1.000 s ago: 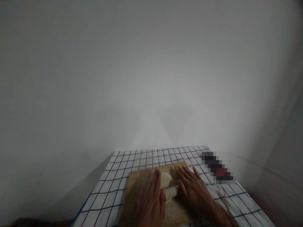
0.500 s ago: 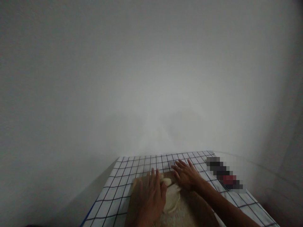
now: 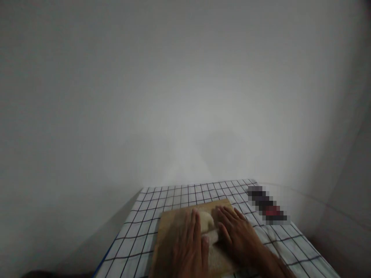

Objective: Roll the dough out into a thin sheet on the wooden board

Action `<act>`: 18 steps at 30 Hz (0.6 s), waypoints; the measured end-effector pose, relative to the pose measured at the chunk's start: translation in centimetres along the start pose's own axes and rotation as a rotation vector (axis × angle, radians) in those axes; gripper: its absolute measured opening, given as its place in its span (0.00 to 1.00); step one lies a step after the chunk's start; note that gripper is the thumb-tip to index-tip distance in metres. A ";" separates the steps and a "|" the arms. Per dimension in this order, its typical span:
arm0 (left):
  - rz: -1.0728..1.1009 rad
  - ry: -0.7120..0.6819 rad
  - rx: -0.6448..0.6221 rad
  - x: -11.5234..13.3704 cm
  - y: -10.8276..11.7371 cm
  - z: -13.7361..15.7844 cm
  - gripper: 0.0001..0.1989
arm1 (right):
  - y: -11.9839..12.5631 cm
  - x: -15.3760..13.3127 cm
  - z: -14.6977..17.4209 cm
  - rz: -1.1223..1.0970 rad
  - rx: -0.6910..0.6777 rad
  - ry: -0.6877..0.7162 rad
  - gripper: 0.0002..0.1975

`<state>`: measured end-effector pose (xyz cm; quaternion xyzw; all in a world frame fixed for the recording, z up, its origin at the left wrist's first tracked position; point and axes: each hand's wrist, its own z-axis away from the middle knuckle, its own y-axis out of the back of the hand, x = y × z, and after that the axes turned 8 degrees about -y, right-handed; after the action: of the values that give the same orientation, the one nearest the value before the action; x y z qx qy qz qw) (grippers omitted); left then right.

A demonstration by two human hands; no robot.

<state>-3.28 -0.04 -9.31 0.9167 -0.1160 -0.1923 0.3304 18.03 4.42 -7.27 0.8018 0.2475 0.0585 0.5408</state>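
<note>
A pale piece of dough (image 3: 206, 221) lies on a wooden board (image 3: 172, 226), its near part hidden between and under my hands. My left hand (image 3: 191, 247) is flat at the dough's left side, fingers stretched forward and thumb slightly apart. On the other side, my right hand (image 3: 239, 235) is stretched out flat, palm down over the board. A pale band (image 3: 211, 236) crosses between my two hands at the near side of the dough; whether it is a rolling pin under my palms I cannot tell. Motion blurs both hands a little.
The board rests on a table with a white cloth (image 3: 136, 239) checked in dark lines. A pixelated dark and red object (image 3: 268, 205) lies near the cloth's right edge. A plain pale wall (image 3: 185, 96) rises behind the table.
Both hands have drawn back towards me, and the right fingers lie closer together. More of the board's far edge shows. The view has shifted slightly.
</note>
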 end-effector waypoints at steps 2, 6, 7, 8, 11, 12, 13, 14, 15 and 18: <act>-0.036 -0.071 0.015 0.1 0.2 0.6 0.35 | 0.1 0.0 1.8 0.017 0.026 0.035 0.25; -0.047 -0.167 0.063 -0.1 0.2 1.5 0.35 | 0.1 0.6 4.0 0.029 0.040 0.117 0.26; -0.037 -0.172 0.086 -0.3 0.2 1.6 0.35 | 0.2 0.7 4.2 0.027 0.036 0.126 0.26; -0.031 -0.177 0.101 -0.4 0.2 1.6 0.35 | 0.4 0.8 4.2 0.025 0.027 0.130 0.26; -0.045 -0.214 0.108 -0.8 0.5 1.4 0.34 | 1.1 0.7 3.6 0.015 0.007 0.134 0.26; -0.057 -0.219 0.102 -0.9 0.5 1.3 0.34 | 1.4 0.5 3.2 0.009 0.004 0.136 0.25; -0.066 -0.203 0.097 -0.9 0.5 1.1 0.34 | 1.6 0.3 2.8 0.000 0.005 0.126 0.24; -0.068 -0.170 0.087 -0.8 0.4 1.0 0.34 | 1.9 0.1 2.3 -0.010 0.004 0.104 0.23; -0.065 -0.123 0.070 -0.8 0.2 0.9 0.34 | 2.0 -0.2 1.7 -0.025 -0.004 0.072 0.21; -0.016 -0.017 -0.033 -1.0 -0.6 0.1 0.30 | 2.1 -0.7 -0.9 -0.058 -0.065 -0.052 0.18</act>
<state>-4.16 0.66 -9.46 0.9104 -0.1083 -0.2045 0.3430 17.79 4.23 -4.88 0.7776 0.2546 0.0301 0.5741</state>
